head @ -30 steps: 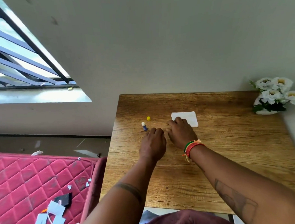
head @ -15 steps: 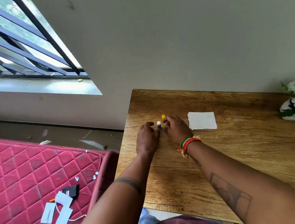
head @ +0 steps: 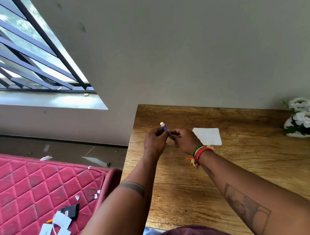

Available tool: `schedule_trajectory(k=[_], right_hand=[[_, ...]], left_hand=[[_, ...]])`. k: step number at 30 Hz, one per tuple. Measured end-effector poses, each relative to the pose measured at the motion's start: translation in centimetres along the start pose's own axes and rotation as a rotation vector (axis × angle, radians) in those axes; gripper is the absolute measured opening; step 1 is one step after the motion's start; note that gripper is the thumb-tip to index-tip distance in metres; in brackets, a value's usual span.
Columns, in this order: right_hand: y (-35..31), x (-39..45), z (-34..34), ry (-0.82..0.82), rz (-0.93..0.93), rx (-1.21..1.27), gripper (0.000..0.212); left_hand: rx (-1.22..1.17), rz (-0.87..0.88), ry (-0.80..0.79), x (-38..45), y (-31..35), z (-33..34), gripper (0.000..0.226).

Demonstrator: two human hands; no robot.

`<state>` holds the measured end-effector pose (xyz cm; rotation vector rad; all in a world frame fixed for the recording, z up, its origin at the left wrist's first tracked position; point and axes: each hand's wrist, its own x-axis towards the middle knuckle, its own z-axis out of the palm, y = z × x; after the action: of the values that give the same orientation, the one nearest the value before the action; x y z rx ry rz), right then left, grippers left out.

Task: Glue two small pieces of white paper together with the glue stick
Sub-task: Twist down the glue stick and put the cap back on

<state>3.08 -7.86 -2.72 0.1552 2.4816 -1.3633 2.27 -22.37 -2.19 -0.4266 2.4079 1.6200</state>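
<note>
Head view: wooden table [head: 241, 167] (grey wall [head: 183, 54])

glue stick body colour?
Blue, with a pale cream tip; glue stick shows in the head view.

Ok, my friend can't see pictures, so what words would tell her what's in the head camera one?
Two hands hold a small blue glue stick above a wooden table, the left hand gripping its body and the right hand at its lower end, its pale tip uncapped. White paper lies just right of the hands, and white flowers stand at the table's far right.
</note>
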Motion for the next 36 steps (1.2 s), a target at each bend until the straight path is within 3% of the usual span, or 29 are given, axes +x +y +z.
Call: schedule_trajectory(k=[7,12,15,19,25,33,36], right_hand=[[-1.6,-1.1,-2.4,-0.003,0.082,0.207,0.019],[-1.4,-2.1,-3.8,0.117,0.104,0.214,0.015],[-1.8,-3.0,-4.8,0.099,0.095,0.261,0.009],[-2.1,-3.6,-5.8,0.035,0.051,0.303,0.025],[-2.4,-3.4,-6.8,0.11,0.009,0.172,0.01],[-3.0,-3.6,-6.8,0.094,-0.011,0.255,0.021],[-3.0,-3.5,-6.8,0.123,-0.025,0.179,0.01]], left_hand=[[-0.153,0.035,-0.067,-0.7,2.3,0.8,0.008],[-0.118,0.097,-0.111,-1.2,4.2,1.9,0.009],[-0.08,0.126,-0.118,-1.3,5.0,2.3,0.013],[-0.04,0.139,-0.123,-1.2,5.8,2.5,0.014],[-0.013,0.174,-0.12,-1.4,6.6,2.6,0.017],[-0.011,0.187,-0.106,-1.4,7.4,2.2,0.019],[0.0,0.198,-0.107,-1.6,7.2,2.2,0.019]])
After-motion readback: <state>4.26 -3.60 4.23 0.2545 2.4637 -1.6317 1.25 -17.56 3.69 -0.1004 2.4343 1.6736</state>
